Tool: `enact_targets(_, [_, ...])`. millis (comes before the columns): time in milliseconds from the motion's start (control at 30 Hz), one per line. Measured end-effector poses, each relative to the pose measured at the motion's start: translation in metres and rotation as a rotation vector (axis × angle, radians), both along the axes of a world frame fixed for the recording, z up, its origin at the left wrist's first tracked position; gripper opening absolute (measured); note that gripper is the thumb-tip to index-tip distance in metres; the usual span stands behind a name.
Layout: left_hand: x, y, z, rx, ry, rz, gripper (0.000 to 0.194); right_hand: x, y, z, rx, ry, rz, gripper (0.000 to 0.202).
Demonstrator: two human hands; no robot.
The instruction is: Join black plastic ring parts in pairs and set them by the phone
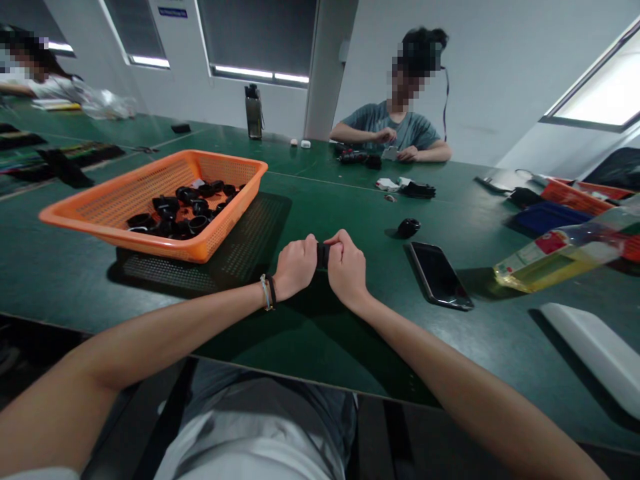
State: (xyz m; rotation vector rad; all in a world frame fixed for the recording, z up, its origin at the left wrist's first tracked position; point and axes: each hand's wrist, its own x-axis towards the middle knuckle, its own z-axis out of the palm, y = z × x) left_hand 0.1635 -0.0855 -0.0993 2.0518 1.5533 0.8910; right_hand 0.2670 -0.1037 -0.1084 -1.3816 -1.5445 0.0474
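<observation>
Both hands meet over the green table, closed on one small black part point(323, 256) whose shape is mostly covered by the fingers. My left hand point(296, 268), with bands at the wrist, grips its left side. On its right side are the curled fingers of my right hand point(346, 268). An orange perforated basket point(227, 220) at the left holds several black, ring-like parts point(186, 212). One more black rounded part point(409, 228) lies on the table to the right of my hands.
A phone point(440, 275) lies right of my hands, near a bottle of yellow liquid point(555, 257) and a white block point(595, 353). Across the green table point(310, 200) a person point(400, 127) works near a black power tool point(356, 157). A dark bottle point(253, 113) stands at the back.
</observation>
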Motion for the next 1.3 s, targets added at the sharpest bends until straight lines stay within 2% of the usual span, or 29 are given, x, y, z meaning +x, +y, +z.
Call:
enact_targets(300, [-0.004, 0.0, 0.003, 0.187, 0.264, -0.054, 0.051, -0.001, 0.0, 0.001, -0.148, 0.218, 0.036, 0.022])
enact_targets(700, [-0.007, 0.003, 0.001, 0.304, 0.336, -0.109, 0.049, -0.003, -0.001, 0.004, -0.229, 0.313, 0.031, 0.023])
enact_targets(800, [-0.004, 0.004, 0.002, 0.231, 0.225, -0.089, 0.046, -0.002, 0.003, 0.001, -0.199, 0.295, 0.039, 0.022])
enact_targets(900, [0.0, 0.005, 0.002, 0.099, 0.012, -0.084, 0.044, 0.003, 0.007, -0.003, -0.155, 0.211, 0.039, 0.022])
enact_targets(1033, [0.004, 0.005, 0.002, -0.266, -0.328, -0.12, 0.051, 0.013, 0.012, -0.008, 0.022, -0.031, 0.055, 0.022])
enact_targets(1167, [0.006, 0.005, 0.003, -0.556, -0.538, -0.192, 0.05, 0.025, 0.013, -0.008, 0.208, -0.312, 0.177, 0.02])
enact_targets(1233, [0.007, 0.006, 0.002, -0.62, -0.594, -0.219, 0.048, 0.028, 0.013, -0.007, 0.278, -0.389, 0.205, 0.02])
enact_targets(1300, [0.006, 0.007, 0.0, -0.598, -0.586, -0.208, 0.045, 0.027, 0.013, -0.006, 0.304, -0.412, 0.207, 0.02])
